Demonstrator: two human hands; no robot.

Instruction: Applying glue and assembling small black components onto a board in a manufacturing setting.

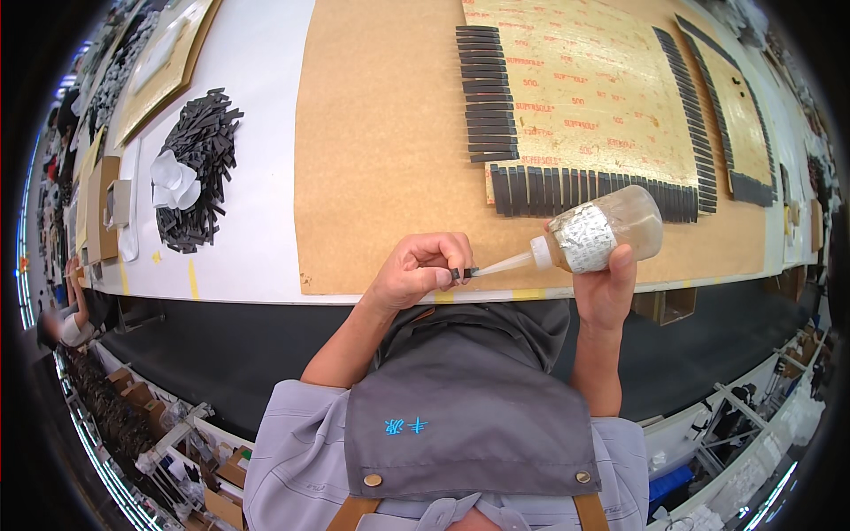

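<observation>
Between the fingertips of my left hand [423, 267] is a small black strip [462, 274], held just over the table's front edge. My right hand [606, 288] grips a translucent squeeze bottle [636, 221] with a silvery label and a white cap. The bottle lies tilted on its side, its long thin nozzle [509, 264] pointing left, and the tip meets or almost meets the strip. Beyond my hands, a tan printed board [593, 97] carries rows of black strips [584, 188] along its left, near and right edges.
A heap of loose black strips [199, 124] lies at the left, with white round pieces [175, 181] on it. Brown paper [381, 133] covers the middle of the table. Another strip-edged board [730, 115] sits far right. Cardboard boxes [104, 199] stand at the left edge.
</observation>
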